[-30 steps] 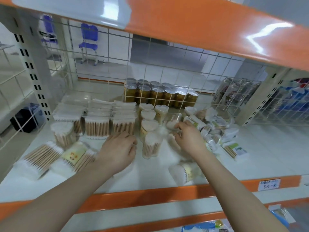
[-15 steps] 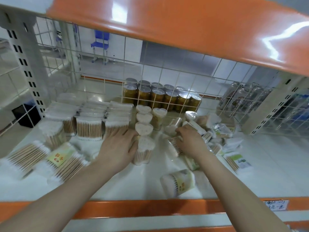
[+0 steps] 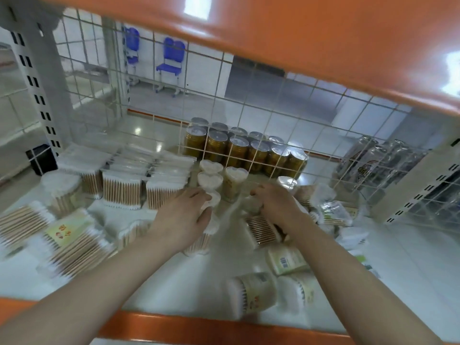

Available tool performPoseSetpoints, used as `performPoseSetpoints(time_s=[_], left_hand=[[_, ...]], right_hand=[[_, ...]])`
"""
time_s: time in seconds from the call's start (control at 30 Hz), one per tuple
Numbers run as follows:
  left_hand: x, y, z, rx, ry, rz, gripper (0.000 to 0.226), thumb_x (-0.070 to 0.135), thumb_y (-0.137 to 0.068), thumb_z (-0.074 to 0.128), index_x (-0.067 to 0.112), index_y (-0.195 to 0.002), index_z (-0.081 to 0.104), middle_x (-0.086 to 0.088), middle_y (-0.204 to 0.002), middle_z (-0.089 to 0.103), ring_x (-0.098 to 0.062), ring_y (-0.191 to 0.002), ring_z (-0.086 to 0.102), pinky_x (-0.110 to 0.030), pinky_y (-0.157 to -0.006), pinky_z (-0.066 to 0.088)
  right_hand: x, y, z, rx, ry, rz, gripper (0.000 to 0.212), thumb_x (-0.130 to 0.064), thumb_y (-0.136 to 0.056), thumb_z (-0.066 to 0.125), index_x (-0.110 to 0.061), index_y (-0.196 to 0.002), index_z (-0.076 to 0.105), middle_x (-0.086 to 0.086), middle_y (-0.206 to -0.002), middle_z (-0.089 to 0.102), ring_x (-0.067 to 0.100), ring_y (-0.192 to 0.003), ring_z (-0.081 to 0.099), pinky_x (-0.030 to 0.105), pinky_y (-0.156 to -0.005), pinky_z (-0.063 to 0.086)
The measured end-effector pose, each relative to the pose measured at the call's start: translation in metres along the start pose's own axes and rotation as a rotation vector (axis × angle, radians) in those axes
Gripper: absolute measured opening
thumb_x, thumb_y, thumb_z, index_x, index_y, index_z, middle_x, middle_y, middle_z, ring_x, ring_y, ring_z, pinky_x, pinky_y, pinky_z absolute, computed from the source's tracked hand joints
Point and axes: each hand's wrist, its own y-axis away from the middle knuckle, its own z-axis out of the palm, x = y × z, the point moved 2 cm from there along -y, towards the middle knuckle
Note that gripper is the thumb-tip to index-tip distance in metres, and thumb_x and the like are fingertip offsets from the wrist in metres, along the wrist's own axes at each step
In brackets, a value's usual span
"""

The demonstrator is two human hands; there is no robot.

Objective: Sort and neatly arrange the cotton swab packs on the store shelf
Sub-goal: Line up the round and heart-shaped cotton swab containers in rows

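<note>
Left hand (image 3: 183,217) curls round a heart-shaped swab tub (image 3: 202,235), last in a row running back toward the wire grid (image 3: 249,115). Right hand (image 3: 276,207), just beside it, grips a flat swab pack (image 3: 261,231). Bare shelf (image 3: 199,275) lies nearer the orange edge (image 3: 199,327).

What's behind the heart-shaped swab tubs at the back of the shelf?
Behind the heart-shaped tubs stands a wire grid; through it show gold-brown cans with silver lids. The cans' lower parts are hidden by the tubs and blur, so their labels cannot be read.
</note>
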Motion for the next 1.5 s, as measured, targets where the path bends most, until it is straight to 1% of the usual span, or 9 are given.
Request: performPoseSetpoints(time_s=[0.2, 0.33, 0.5, 0.63, 0.87, 0.97, 1.13, 1.23, 1.5], left_hand=[[0.0, -0.004, 0.007, 0.03, -0.008, -0.006, 0.054, 0.039, -0.081, 0.032, 0.007, -0.098, 0.071, -0.011, -0.104, 0.068, -0.03, -0.096, 0.064, -0.036, -0.086, 0.048], [-0.001, -0.005, 0.008, 0.059, 0.028, -0.024, 0.054, 0.04, -0.081, 0.031, 0.006, -0.097, 0.071, -0.011, -0.103, 0.067, -0.029, -0.096, 0.064, -0.034, -0.084, 0.047], [-0.002, -0.006, 0.006, 0.095, 0.047, -0.004, 0.055, 0.042, -0.083, 0.031, 0.007, -0.102, 0.07, -0.009, -0.11, 0.065, -0.027, -0.105, 0.06, -0.027, -0.09, 0.039], [-0.001, -0.007, 0.003, 0.1, 0.055, 0.008, 0.039, 0.033, -0.09, 0.043, 0.008, -0.109, 0.066, -0.006, -0.115, 0.062, -0.024, -0.111, 0.056, -0.022, -0.091, 0.035], [0.005, -0.007, 0.0, 0.065, 0.043, 0.022, 0.033, 0.021, -0.091, 0.052, 0.013, -0.123, 0.057, -0.004, -0.127, 0.054, -0.023, -0.119, 0.047, -0.032, -0.099, 0.034], [0.007, -0.005, -0.001, 0.083, 0.04, 0.019, 0.034, 0.019, -0.088, 0.055, 0.011, -0.121, 0.058, -0.007, -0.125, 0.055, -0.028, -0.116, 0.048, -0.036, -0.097, 0.035], [0.005, -0.001, 0.0, 0.113, 0.017, 0.013, 0.039, 0.024, -0.081, 0.057, 0.006, -0.116, 0.061, -0.015, -0.115, 0.06, -0.039, -0.105, 0.053, -0.044, -0.089, 0.04], [0.007, 0.0, 0.0, 0.091, 0.003, -0.006, 0.046, 0.025, -0.081, 0.066, 0.008, -0.123, 0.057, -0.013, -0.123, 0.055, -0.036, -0.113, 0.046, -0.041, -0.094, 0.035], [0.01, -0.006, 0.0, -0.052, -0.095, 0.038, 0.066, 0.057, -0.079, 0.057, 0.026, -0.135, 0.042, 0.002, -0.137, 0.04, -0.024, -0.126, 0.03, -0.034, -0.102, 0.025]], right_hand=[[0.008, -0.009, 0.004, -0.033, -0.02, -0.04, 0.03, -0.022, -0.086, 0.059, -0.021, -0.116, 0.059, 0.002, -0.116, 0.059, 0.02, -0.105, 0.052, 0.032, -0.091, 0.04], [0.008, -0.013, 0.004, -0.044, -0.063, -0.055, 0.027, -0.023, -0.082, 0.064, -0.023, -0.109, 0.061, -0.001, -0.106, 0.059, 0.016, -0.097, 0.053, 0.028, -0.082, 0.04], [0.004, -0.011, -0.005, -0.04, -0.156, -0.038, 0.026, -0.017, -0.086, 0.059, -0.018, -0.112, 0.061, 0.002, -0.109, 0.061, 0.017, -0.098, 0.055, 0.03, -0.088, 0.044], [0.001, -0.006, -0.009, -0.012, -0.214, -0.038, 0.024, -0.017, -0.087, 0.059, -0.018, -0.111, 0.062, 0.0, -0.106, 0.061, 0.012, -0.091, 0.053, 0.024, -0.081, 0.041], [-0.005, 0.007, -0.007, 0.039, -0.352, -0.016, 0.017, -0.022, -0.081, 0.067, -0.017, -0.096, 0.062, -0.003, -0.091, 0.06, 0.014, -0.08, 0.055, 0.028, -0.074, 0.046], [-0.008, 0.017, -0.011, 0.077, -0.472, 0.033, 0.029, -0.024, -0.081, 0.069, -0.017, -0.107, 0.06, -0.003, -0.098, 0.058, 0.013, -0.085, 0.054, 0.021, -0.072, 0.044], [-0.011, 0.033, -0.023, 0.133, -0.759, 0.183, 0.04, -0.029, -0.081, 0.069, -0.017, -0.118, 0.056, -0.004, -0.106, 0.058, 0.009, -0.092, 0.055, 0.013, -0.071, 0.043], [-0.011, 0.038, -0.031, 0.14, -0.894, 0.223, 0.04, -0.03, -0.081, 0.069, -0.016, -0.117, 0.058, -0.006, -0.104, 0.062, 0.007, -0.093, 0.059, 0.015, -0.074, 0.047], [-0.032, 0.059, -0.055, 0.059, -1.063, 0.068, 0.028, -0.018, -0.083, 0.068, -0.02, -0.109, 0.06, -0.007, -0.101, 0.064, 0.004, -0.092, 0.062, 0.015, -0.079, 0.051]])
